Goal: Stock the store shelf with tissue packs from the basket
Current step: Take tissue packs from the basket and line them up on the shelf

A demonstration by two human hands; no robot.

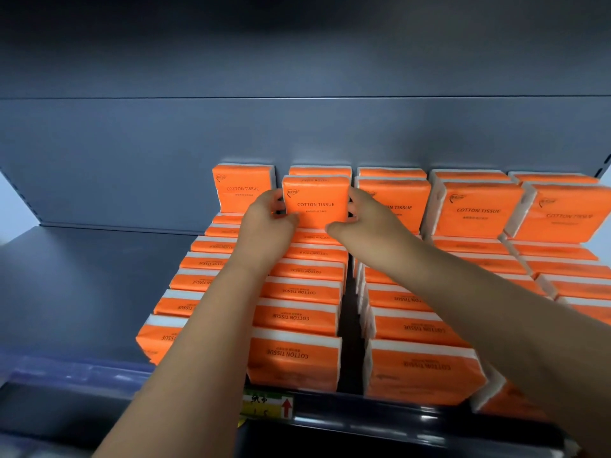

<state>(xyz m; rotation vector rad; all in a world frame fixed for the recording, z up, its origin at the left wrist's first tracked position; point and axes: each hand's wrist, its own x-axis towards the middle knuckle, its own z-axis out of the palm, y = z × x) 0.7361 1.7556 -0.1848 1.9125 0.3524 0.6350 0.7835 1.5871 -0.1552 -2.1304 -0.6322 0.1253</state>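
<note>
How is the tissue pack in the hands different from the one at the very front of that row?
The held pack is gripped by the left hand and right hand; the front pack is untouched. The held pack sits high at the back; the front pack sits low at the front. The held pack's words read upright; the front pack's, upside down. Both are orange COTTON TISSUE packs.

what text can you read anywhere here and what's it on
"COTTON TISSUE": front of the held pack, and of the upright packs beside it.
"COTTON TISSUE", upside down to the camera: on the packs in the rows below.
Small line under each wording, and the heart logo: too small to read.
Shelf-edge label: handwritten marks, blurred; a red up arrow.
</note>
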